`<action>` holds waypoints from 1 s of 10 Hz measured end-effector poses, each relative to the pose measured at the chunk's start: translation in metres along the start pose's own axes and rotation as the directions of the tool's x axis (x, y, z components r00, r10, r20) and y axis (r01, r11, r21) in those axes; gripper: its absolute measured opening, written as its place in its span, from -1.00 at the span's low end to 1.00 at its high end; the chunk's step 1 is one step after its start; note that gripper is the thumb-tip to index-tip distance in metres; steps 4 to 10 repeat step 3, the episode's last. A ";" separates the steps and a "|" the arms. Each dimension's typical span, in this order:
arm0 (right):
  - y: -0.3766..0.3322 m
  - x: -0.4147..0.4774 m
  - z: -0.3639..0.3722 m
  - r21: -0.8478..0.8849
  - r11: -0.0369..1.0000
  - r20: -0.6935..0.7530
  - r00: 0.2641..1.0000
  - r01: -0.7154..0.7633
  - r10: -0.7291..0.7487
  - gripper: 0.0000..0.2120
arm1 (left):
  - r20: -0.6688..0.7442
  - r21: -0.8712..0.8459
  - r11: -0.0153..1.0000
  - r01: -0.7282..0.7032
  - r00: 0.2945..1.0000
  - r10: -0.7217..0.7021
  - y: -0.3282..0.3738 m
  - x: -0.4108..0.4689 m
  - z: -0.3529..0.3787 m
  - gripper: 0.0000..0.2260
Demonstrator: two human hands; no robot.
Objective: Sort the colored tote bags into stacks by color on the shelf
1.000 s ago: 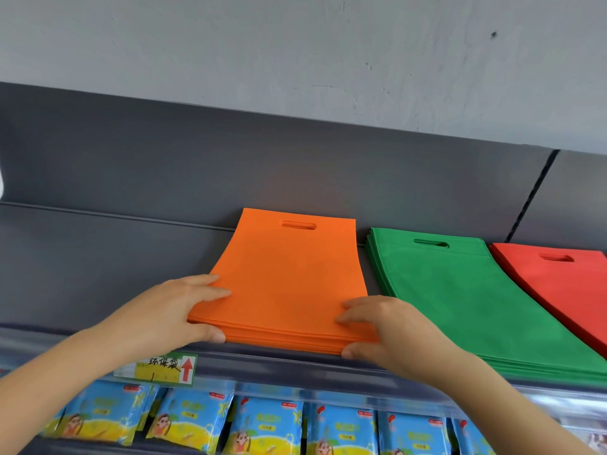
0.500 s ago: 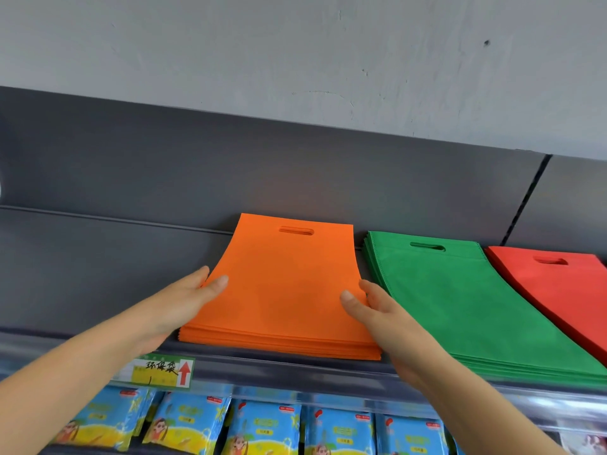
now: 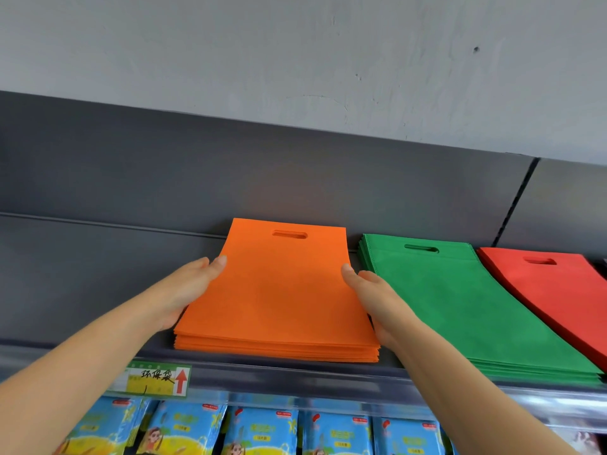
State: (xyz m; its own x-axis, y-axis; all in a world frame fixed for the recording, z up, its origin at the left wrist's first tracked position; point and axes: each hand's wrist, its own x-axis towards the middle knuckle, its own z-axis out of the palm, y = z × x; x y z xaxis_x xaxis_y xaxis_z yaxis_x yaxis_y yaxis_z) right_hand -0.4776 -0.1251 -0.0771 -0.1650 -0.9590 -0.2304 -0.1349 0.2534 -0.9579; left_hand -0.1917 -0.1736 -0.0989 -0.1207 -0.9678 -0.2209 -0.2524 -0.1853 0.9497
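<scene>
Both left hand [image 3: 189,290] and right hand [image 3: 374,300] flank orange stack [image 3: 279,290].

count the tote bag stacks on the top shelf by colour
orange stack: 1
green stack: 1
red stack: 1
total: 3 stacks

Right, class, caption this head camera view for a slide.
Left hand and right hand press both sides of the orange tote stack on the shelf, beside the green stack and red stack.
</scene>
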 end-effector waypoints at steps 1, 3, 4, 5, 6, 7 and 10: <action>0.002 -0.003 0.000 -0.043 0.999 0.023 1.000 0.000 0.001 -0.24 | 0.040 0.020 1.000 0.003 0.999 -0.003 0.000 -0.003 -0.004 -0.03; -0.018 -0.030 0.000 -0.193 0.973 -0.075 0.987 0.128 -0.145 -0.36 | 0.002 0.129 0.990 -0.058 0.998 0.058 0.026 -0.003 -0.004 0.02; -0.018 -0.030 0.000 -0.193 0.973 -0.075 0.987 0.128 -0.145 -0.36 | 0.002 0.129 0.990 -0.058 0.998 0.058 0.026 -0.003 -0.004 0.02; -0.018 -0.030 0.000 -0.193 0.973 -0.075 0.987 0.128 -0.145 -0.36 | 0.002 0.129 0.990 -0.058 0.998 0.058 0.026 -0.003 -0.004 0.02; -0.018 -0.030 0.000 -0.193 0.973 -0.075 0.987 0.128 -0.145 -0.36 | 0.002 0.129 0.990 -0.058 0.998 0.058 0.026 -0.003 -0.004 0.02; -0.018 -0.030 0.000 -0.193 0.973 -0.075 0.987 0.128 -0.145 -0.36 | 0.002 0.129 0.990 -0.058 0.998 0.058 0.026 -0.003 -0.004 0.02; -0.018 -0.030 0.000 -0.193 0.973 -0.075 0.987 0.128 -0.145 -0.36 | 0.002 0.129 0.990 -0.058 0.998 0.058 0.026 -0.003 -0.004 0.02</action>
